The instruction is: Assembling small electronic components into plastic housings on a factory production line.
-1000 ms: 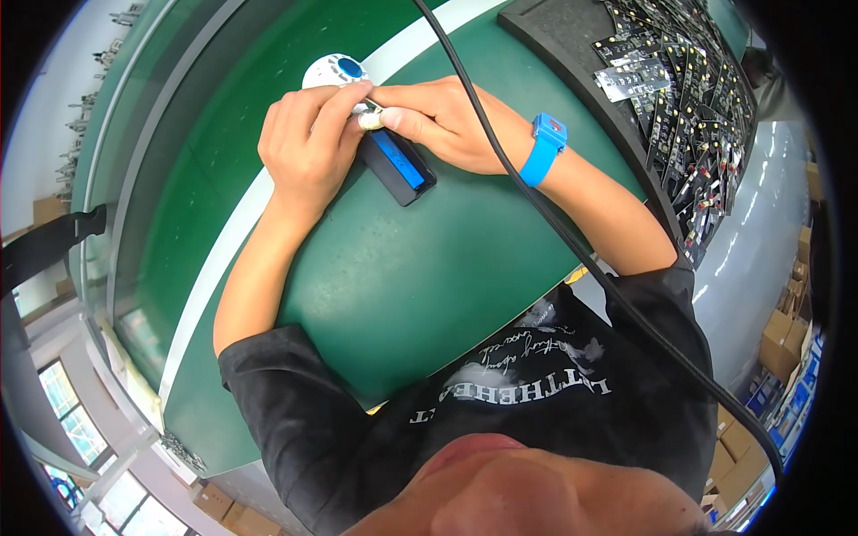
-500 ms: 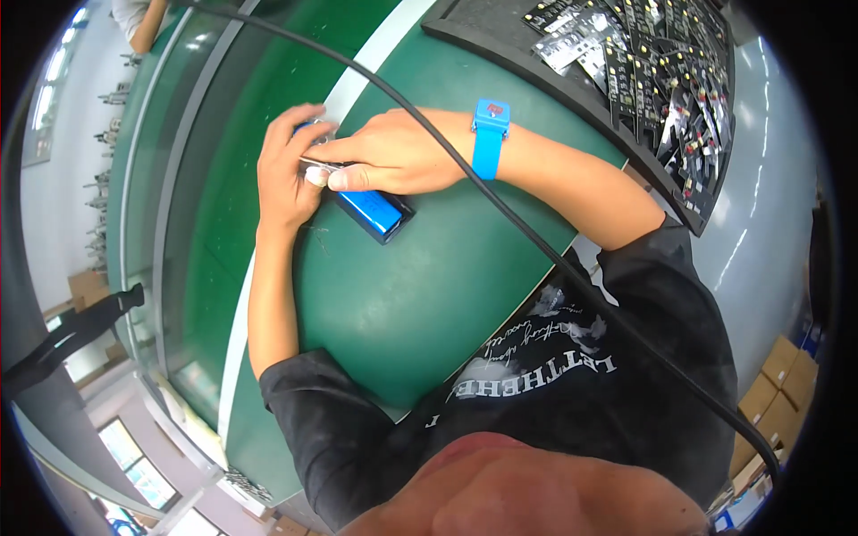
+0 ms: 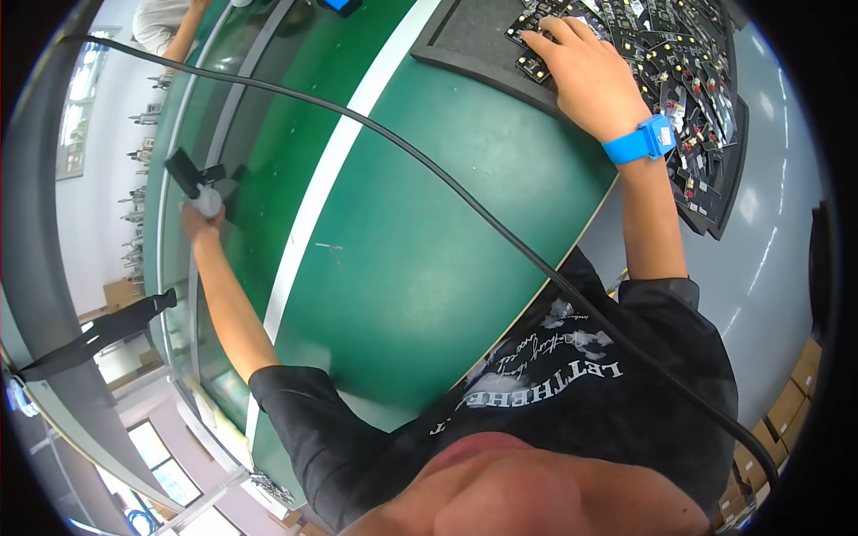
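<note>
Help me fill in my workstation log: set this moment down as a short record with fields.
Left hand: stretched out to the left, holding a blurred white-and-black device
Right hand: fingers at the circuit boards; whether it grips one is unclear
Container: dark tray, boards heaped in it
Right wrist: blue wristband
Surface: green tabletop
Crossing the view: black cable
Upper left: another person's pale sleeve
</note>
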Available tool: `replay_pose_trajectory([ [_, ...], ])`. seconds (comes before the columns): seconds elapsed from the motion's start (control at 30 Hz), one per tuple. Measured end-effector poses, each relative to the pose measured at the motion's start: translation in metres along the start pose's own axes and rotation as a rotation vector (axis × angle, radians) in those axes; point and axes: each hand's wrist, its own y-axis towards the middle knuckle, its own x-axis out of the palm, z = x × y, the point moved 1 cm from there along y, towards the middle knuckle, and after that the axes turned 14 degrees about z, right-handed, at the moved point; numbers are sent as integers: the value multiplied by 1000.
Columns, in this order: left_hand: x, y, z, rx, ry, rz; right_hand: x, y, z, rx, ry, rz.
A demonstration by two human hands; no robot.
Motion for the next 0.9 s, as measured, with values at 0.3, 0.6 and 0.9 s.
replay_pose_trajectory([
  [0.3, 104, -17, 55, 398, -89, -387, 4, 16, 4, 151, 107, -110],
  [0.6, 278, -176, 120, 927, -125, -474, -2, 30, -38, 606, 1172, 13],
  [0.9, 134, -260, 56, 766, -308, -797, 13, 28, -58, 714, 1381, -23],
])
